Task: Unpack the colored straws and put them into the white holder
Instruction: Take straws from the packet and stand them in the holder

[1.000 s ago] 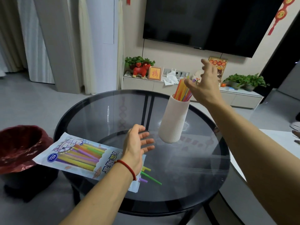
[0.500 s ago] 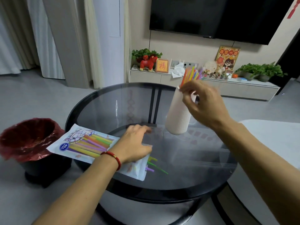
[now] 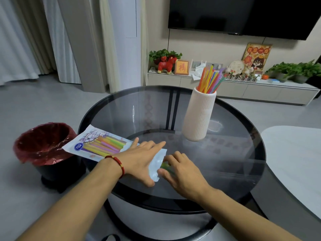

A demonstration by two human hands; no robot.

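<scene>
The printed straw package (image 3: 97,145) lies flat at the near left of the round glass table (image 3: 243,153), with coloured straws showing through it. My left hand (image 3: 140,159) presses down on its open right end, fingers spread flat. At the package mouth, my right hand (image 3: 180,171) pinches the green straws (image 3: 165,165) that stick out; its fingers hide most of them. Upright at the table's far side is the ribbed white holder (image 3: 199,115), with several coloured straws (image 3: 210,79) fanned out of its top.
A black bin with a red liner (image 3: 43,145) sits on the floor left of the table, just under the package's end. A white table (image 3: 295,153) adjoins on the right. A low cabinet (image 3: 234,89) with plants and ornaments runs along the far wall.
My right hand left the holder's top and came down to the package mouth, onto the straws. My left hand stays pressed on the package. The view tilted down.
</scene>
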